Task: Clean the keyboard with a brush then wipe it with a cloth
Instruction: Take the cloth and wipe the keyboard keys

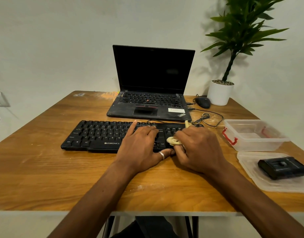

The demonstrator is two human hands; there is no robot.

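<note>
My right fingers (179,149) curl mostly out of sight under the knuckles, clamped on a crumpled pale yellow cloth (172,141) that presses the right end of the black plastic keyboard (96,134). Just left of them my left fingers (131,128) lie straight and spread on the keys, thumb at its front edge, on the wooden table (62,177).

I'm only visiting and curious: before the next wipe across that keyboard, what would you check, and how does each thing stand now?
1. Cloth gripped in right hand: ok.
2. Left hand lies on the keyboard, steadying it: ok.
3. Keyboard flat on table: ok.
4. Cable behind the keyboard, off the keys: ok.
5. Keys free of dust: cannot tell.
</note>
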